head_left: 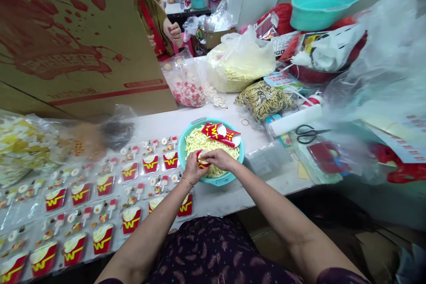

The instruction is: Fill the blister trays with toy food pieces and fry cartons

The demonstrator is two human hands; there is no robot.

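Observation:
Over a turquoise basin [182, 156] my left hand [194, 168] is closed around a small red fries carton [201, 163]. The fingers of my right hand [218, 158] are pinched together at the carton's top; what they hold there is hidden. Pale yellow toy fries [196, 140] fill the basin. On them, behind my hands, lie more red-and-yellow cartons [222, 134]. To the left, clear plastic trays [138, 173] hold rows of filled red cartons [129, 171] with small food-shaped pieces beside them.
Large cardboard boxes [83, 44] stand at the back left. Behind the basin are bags of red-and-white pieces [189, 91], pale fries [239, 64] and dark-yellow strands [264, 100]. Black-handled scissors [306, 134] and a white roll [294, 120] lie right. Another person's hand [175, 32] shows beyond the table.

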